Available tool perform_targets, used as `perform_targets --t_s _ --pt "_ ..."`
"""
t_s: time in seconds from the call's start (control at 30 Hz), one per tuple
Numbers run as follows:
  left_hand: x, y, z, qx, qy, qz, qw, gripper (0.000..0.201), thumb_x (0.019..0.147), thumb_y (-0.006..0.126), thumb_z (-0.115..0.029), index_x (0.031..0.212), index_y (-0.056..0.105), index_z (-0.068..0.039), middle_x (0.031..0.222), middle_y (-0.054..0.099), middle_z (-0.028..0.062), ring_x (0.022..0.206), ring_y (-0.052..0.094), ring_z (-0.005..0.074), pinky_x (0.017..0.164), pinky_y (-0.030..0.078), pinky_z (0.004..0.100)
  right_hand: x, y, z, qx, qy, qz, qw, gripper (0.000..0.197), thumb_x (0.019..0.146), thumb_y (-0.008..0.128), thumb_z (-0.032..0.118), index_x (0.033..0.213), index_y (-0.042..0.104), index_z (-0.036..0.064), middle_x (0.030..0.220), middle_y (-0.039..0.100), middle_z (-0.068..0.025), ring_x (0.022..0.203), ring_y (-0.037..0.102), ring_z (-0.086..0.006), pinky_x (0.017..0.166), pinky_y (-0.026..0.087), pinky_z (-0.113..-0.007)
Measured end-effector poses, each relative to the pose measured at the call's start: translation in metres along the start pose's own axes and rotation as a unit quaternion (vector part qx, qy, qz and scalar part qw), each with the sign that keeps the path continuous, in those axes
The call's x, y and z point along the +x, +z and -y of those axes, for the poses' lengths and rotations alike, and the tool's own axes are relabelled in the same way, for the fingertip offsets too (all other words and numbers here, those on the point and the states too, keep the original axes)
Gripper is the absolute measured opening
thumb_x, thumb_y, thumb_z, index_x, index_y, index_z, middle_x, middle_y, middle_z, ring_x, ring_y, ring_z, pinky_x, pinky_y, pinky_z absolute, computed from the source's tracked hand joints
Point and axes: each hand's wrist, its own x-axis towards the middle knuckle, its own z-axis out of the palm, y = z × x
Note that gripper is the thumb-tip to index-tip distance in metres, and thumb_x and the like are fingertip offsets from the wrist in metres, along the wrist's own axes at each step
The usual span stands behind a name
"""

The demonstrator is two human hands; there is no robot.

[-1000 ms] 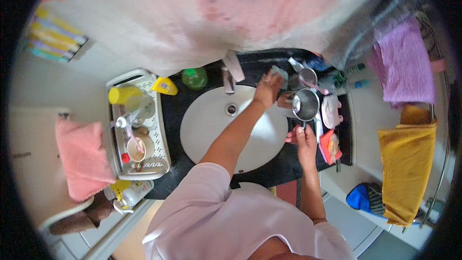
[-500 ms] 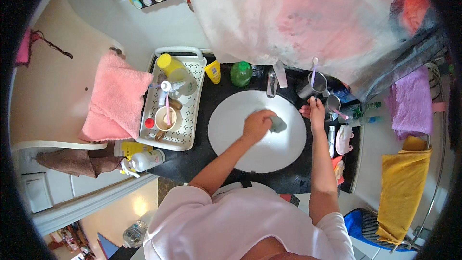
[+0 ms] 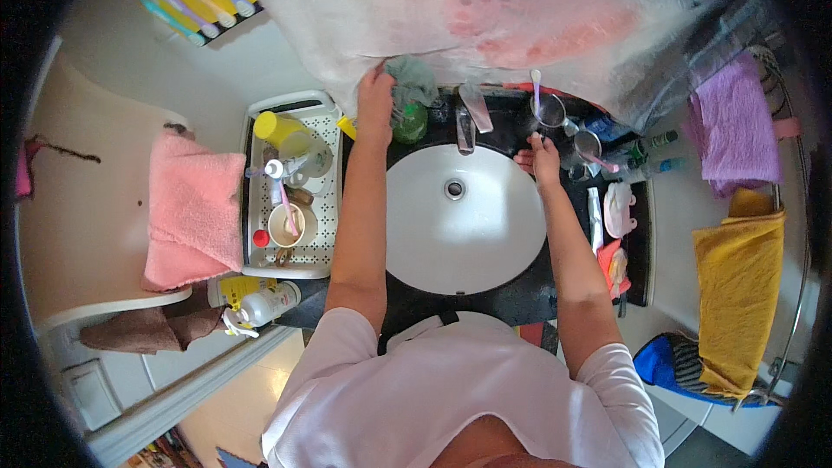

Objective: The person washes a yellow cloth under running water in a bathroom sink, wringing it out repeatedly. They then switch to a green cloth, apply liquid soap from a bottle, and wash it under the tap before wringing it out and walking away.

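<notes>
My left hand (image 3: 375, 100) reaches to the back of the counter, fingers closed on a grey-green cloth (image 3: 412, 78). The cloth hangs over the upper part of a green bottle (image 3: 411, 126). My right hand (image 3: 541, 159) is at the near side of a grey cup (image 3: 548, 111) with a toothbrush (image 3: 536, 87) standing in it; thumb and finger pinch at the cup's near edge, other fingers stretched left. Between my forearms lies the white sink basin (image 3: 442, 251), with the faucet (image 3: 465, 130) at its back edge.
Left of the basin, a white perforated tray (image 3: 322, 234) holds cups and bottles. My left forearm partly hides a yellow tube (image 3: 347, 126). A second grey cup (image 3: 587, 143) and small bottles stand at right. A pale curtain (image 3: 364, 17) hangs behind the counter.
My left hand has carried the cloth from inside the basin back and left to the green bottle, uncovering the drain. The right hand stays at the cup. The view has shifted slightly.
</notes>
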Motion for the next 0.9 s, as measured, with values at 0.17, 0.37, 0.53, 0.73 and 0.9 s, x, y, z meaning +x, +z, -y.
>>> perform_targets --t_s 0.17,0.37,0.53,0.73,0.9 --pt "-0.004 -0.004 -0.008 0.004 -0.031 0.051 0.998 0.029 0.083 0.044 -0.019 0.103 0.057 -0.003 0.092 0.064 0.0119 0.068 0.063 0.0227 0.052 0.047 0.0342 -0.014 0.006 0.005 0.05 0.002 -0.052 0.997 0.045 0.089 0.06 0.035 0.116 0.036 0.0073 0.077 0.063 -0.0093 0.058 0.064 -0.0169 0.048 0.048 -0.026" --pt "-0.067 -0.008 0.005 -0.013 -0.059 0.088 0.994 0.028 0.083 0.047 -0.012 0.106 0.055 0.0 0.088 0.063 0.0116 0.073 0.064 0.0209 0.055 0.048 0.0313 -0.063 0.003 0.002 0.076 -0.053 -0.042 0.995 0.059 0.091 0.058 0.02 0.136 0.021 0.0051 0.086 0.062 -0.0115 0.067 0.065 -0.0181 0.057 0.051 -0.026" --pt "-0.117 -0.013 0.092 0.184 -0.13 0.123 0.966 0.035 0.082 0.049 0.001 0.115 0.055 -0.004 0.093 0.063 0.006 0.089 0.06 0.013 0.078 0.046 0.025 -0.11 -0.022 -0.056 0.084 -0.017 0.097 0.992 0.036 0.092 0.053 0.009 0.126 0.041 0.0024 0.085 0.061 -0.0078 0.068 0.064 -0.0155 0.061 0.05 -0.024" --pt "-0.086 0.014 0.196 0.342 0.234 -0.038 0.909 0.039 0.085 0.056 -0.006 0.124 0.052 -0.005 0.126 0.051 0.0156 0.114 0.049 0.0287 0.097 0.04 0.0346 -0.166 -0.039 -0.11 -0.005 0.029 0.128 0.991 0.025 0.091 0.048 0.002 0.115 0.052 0.0031 0.083 0.059 -0.005 0.068 0.061 -0.0124 0.063 0.049 -0.024" --pt "-0.054 0.02 0.219 0.672 0.289 0.044 0.68 0.044 0.081 0.057 -0.002 0.124 0.053 -0.006 0.135 0.042 0.0125 0.122 0.034 0.0395 0.1 0.036 0.0397 -0.187 -0.034 -0.118 -0.048 0.034 0.156 0.986 0.021 0.091 0.049 0.003 0.112 0.054 0.003 0.083 0.059 -0.0051 0.068 0.058 -0.0111 0.066 0.049 -0.025"
